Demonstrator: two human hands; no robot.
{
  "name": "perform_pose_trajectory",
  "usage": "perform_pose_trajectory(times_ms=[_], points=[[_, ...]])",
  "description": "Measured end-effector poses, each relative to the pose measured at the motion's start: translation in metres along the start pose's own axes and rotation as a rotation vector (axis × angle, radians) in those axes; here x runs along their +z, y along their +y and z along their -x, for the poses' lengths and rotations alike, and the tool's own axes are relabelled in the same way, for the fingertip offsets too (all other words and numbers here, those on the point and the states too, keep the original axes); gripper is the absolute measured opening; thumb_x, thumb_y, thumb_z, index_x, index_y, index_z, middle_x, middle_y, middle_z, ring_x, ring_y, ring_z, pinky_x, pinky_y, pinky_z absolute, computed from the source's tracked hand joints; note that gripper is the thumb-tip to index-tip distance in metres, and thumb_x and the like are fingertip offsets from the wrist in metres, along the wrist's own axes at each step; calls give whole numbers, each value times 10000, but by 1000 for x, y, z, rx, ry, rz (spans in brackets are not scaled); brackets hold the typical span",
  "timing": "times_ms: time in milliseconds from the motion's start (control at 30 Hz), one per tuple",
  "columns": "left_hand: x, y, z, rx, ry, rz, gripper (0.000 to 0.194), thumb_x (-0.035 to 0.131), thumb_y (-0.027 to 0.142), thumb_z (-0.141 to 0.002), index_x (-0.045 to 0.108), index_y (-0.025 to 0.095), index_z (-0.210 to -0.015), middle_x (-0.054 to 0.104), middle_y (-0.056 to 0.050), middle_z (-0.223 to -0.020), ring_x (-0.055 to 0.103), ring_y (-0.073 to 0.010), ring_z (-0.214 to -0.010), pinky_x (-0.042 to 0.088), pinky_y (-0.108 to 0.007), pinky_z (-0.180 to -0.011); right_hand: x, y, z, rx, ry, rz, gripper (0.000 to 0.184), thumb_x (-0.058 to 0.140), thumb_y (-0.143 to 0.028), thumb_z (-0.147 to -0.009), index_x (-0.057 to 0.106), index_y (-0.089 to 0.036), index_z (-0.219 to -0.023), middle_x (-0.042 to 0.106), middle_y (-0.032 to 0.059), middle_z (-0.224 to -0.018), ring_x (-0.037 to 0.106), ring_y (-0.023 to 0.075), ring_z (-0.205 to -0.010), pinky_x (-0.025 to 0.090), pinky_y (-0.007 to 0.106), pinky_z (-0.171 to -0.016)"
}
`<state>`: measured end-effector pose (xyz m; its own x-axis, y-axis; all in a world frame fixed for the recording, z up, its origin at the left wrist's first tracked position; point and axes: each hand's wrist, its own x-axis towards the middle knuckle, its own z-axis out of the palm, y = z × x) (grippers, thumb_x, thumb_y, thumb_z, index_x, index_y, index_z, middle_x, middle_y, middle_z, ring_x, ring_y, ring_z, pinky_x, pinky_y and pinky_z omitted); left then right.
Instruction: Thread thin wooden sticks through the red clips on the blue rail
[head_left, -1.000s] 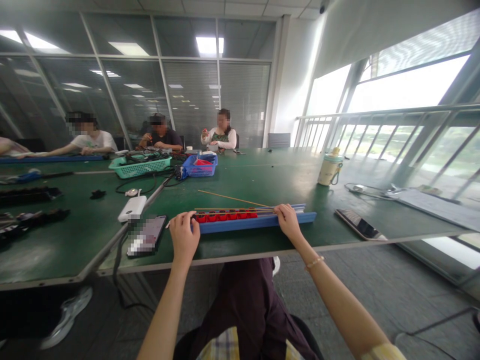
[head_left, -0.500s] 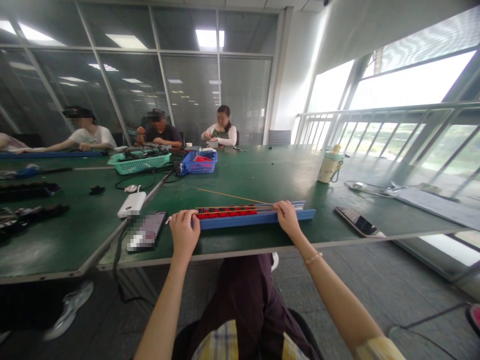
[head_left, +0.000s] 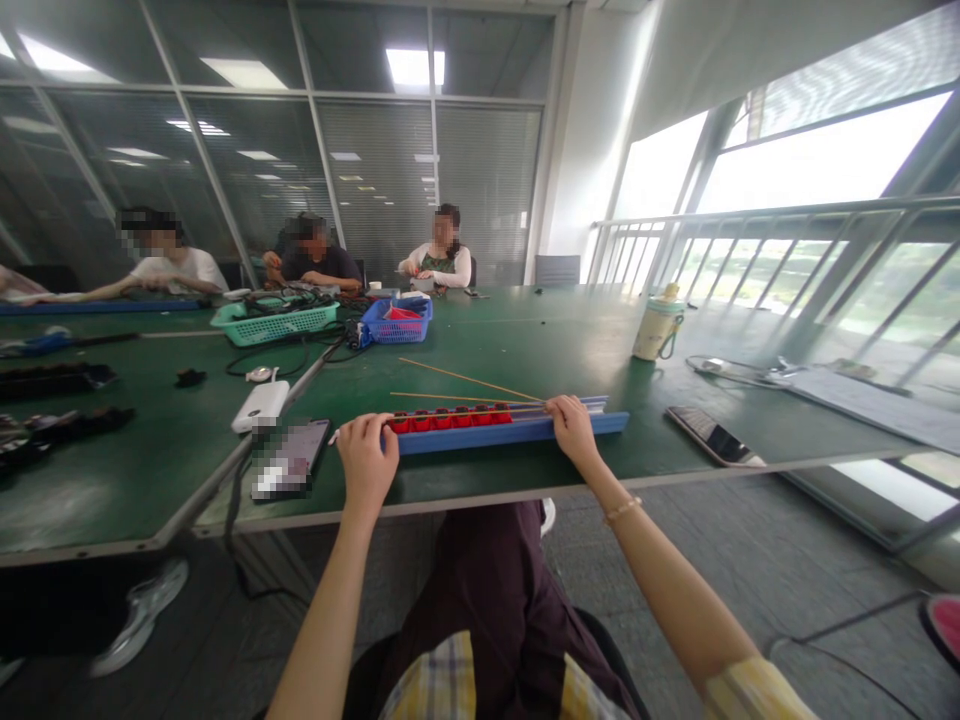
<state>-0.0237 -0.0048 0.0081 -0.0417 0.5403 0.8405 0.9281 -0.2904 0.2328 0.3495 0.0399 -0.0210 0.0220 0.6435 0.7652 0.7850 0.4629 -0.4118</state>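
Note:
A long blue channel [head_left: 480,438] lies along the table's near edge, with a row of red pieces [head_left: 457,416] inside its left and middle part. My left hand [head_left: 367,450] is closed around the left end of the channel. Toward the other end, my right hand [head_left: 574,430] is closed on the right ends of several thin yellowish sticks [head_left: 472,378], and it rests against the channel. Two of these sticks fan out to the left beyond the channel's far side, while another runs along over the red pieces. The fingertips of both hands are partly hidden.
Left of the channel lie a phone [head_left: 291,460] and a white power bank [head_left: 261,405]. Another phone [head_left: 712,435] and a bottle [head_left: 658,325] are on the right. Green basket [head_left: 277,325] and blue basket [head_left: 397,322] stand farther back, before several seated people.
One thin stick has swung away from the channel toward the far side, so two now fan out over the table. Both hands stay in nearly the same places.

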Motion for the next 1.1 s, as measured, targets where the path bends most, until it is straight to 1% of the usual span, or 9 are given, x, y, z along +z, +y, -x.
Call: perform_pose_trajectory(times_ms=[200,467,733,900,1100], points=[[1,0,0,8,-12,7,261,486,239,-917,691,214,-1076,662,-84,-1055,503,-271,-1022,391,-414,-925,2,3,1,-10,-22,50,288,388,-270,-980,587,-224,-777,668,58,-820,544,230,-830,365,351,-790],[-2,4,-1,63,-20,65,270,473,227,-920,710,230,-1050,662,-74,-1037,503,-264,-1021,413,-415,-948,2,3,1,0,-22,68,282,375,-265,-981,590,-222,-804,677,59,-835,544,235,-836,351,353,-781],[-2,4,0,51,-35,74,289,467,224,-911,702,234,-1078,654,-78,-1050,505,-264,-1034,414,-429,-964,3,2,2,9,-6,43,289,373,-270,-983,593,-222,-803,673,61,-840,547,231,-834,366,350,-790],[-3,4,0,39,-43,76,304,460,228,-911,698,228,-1100,654,-80,-1084,499,-263,-1051,412,-424,-975,4,3,2,11,-15,53,286,374,-263,-981,604,-222,-816,678,66,-857,554,234,-839,370,351,-784],[-2,4,0,28,-48,75,310,459,224,-904,703,225,-1094,657,-82,-1075,500,-267,-1049,409,-424,-974,3,1,1,-1,-15,85,280,380,-262,-982,614,-224,-833,682,68,-868,550,237,-845,363,355,-786]])
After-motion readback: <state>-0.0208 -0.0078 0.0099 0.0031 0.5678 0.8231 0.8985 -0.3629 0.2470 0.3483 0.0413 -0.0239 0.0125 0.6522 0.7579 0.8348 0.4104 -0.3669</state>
